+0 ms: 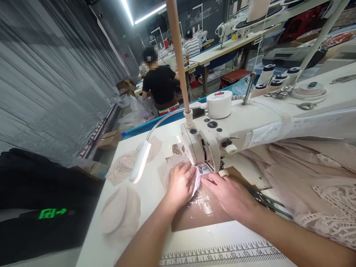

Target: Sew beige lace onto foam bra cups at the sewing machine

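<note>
A white sewing machine (250, 126) stands across the table, its needle end above a small piece of pale lace fabric (197, 181). My left hand (180, 183) lies on the lace just left of the needle, fingers curled and pressing it down. My right hand (228, 193) rests on the right side of the lace, fingers together, fingertips close to the presser foot. The two hands nearly touch over the fabric. A brown sheet (203, 215) lies under the hands.
A gooseneck lamp (140, 161) hangs left of the needle. Beige cups (119, 209) and lace cups (122, 168) lie at left. Beige and lace fabric (319, 185) is heaped at right. Scissors (267, 202) lie beside my right wrist. A printed ruler (222, 254) marks the near edge. Other people sit at tables behind.
</note>
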A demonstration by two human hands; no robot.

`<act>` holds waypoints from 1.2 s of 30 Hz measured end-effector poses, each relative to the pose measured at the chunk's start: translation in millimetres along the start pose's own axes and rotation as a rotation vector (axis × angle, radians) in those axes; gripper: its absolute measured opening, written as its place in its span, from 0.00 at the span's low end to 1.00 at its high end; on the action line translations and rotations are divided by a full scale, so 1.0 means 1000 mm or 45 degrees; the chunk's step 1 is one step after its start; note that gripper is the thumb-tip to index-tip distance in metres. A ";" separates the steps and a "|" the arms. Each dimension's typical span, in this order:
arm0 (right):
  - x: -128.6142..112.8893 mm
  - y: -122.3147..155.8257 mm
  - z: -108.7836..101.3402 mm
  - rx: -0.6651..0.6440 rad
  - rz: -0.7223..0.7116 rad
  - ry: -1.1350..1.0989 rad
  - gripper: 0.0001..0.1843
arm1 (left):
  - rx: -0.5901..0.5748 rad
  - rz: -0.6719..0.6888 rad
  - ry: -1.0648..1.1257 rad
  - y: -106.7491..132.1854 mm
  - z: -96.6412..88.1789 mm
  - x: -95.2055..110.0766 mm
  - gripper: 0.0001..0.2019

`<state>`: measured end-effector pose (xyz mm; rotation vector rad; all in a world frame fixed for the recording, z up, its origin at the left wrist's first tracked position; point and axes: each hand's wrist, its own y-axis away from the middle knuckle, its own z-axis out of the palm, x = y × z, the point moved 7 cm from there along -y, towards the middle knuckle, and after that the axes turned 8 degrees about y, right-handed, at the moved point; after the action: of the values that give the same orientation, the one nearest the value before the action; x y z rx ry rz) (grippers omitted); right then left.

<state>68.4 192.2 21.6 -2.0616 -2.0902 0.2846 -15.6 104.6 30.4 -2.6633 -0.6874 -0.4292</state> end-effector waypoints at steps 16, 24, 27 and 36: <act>0.002 0.012 -0.001 0.134 -0.113 -0.372 0.16 | -0.503 0.178 0.567 0.045 -0.012 0.032 0.19; 0.006 0.010 -0.012 0.141 -0.107 -0.542 0.19 | -0.165 -0.089 0.519 0.055 -0.033 0.038 0.14; 0.004 0.009 -0.015 0.144 -0.152 -0.500 0.18 | -0.237 0.034 0.286 0.045 -0.015 0.042 0.15; 0.002 0.008 0.003 0.004 -0.120 -0.044 0.14 | -0.134 -0.255 0.394 0.016 -0.014 0.016 0.07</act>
<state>75.1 194.1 16.9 -1.9632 -2.1972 0.3109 3.2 91.8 44.8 -2.5484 -0.8541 -0.9325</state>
